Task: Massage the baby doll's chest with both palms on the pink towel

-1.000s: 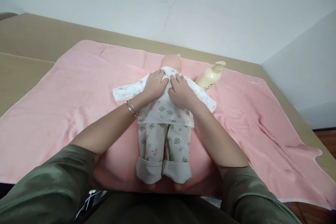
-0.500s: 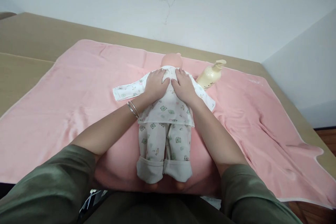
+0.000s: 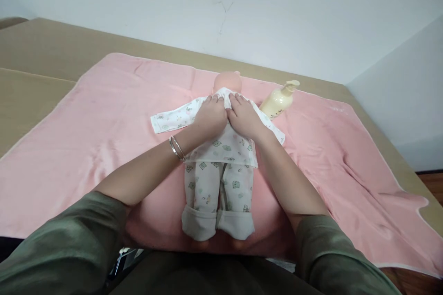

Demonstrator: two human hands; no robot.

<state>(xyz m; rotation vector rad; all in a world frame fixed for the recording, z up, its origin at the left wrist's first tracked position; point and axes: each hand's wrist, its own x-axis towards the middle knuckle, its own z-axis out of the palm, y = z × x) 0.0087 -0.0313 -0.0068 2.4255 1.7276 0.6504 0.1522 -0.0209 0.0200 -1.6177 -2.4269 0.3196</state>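
A baby doll [image 3: 227,82] in a white printed shirt [image 3: 226,147] and matching trousers [image 3: 236,186] lies on a pink blanket [image 3: 114,110], its bald head pointing away from me and its face not visible. My left hand [image 3: 212,116] rests on the upper part of the shirt, fingers pointing toward the head and slightly bent, its thumb mostly hidden. Beside it, my right hand [image 3: 244,116] lies on the shirt with fingers stretched forward and thumb inward. Both palms face down, the thumb sides nearly touching. Neither hand grips anything I can see.
A cream pump bottle [image 3: 278,101] lies tilted on the blanket by the doll's sleeve at the right. Under the blanket is a tan table [image 3: 44,50] against a white wall [image 3: 294,18]. Folds run through the blanket on the right.
My left hand has moved slightly inward on the doll's shirt, its fingers more bent and its thumb now mostly hidden. My right hand has shifted slightly. Doll and bottle stay put.
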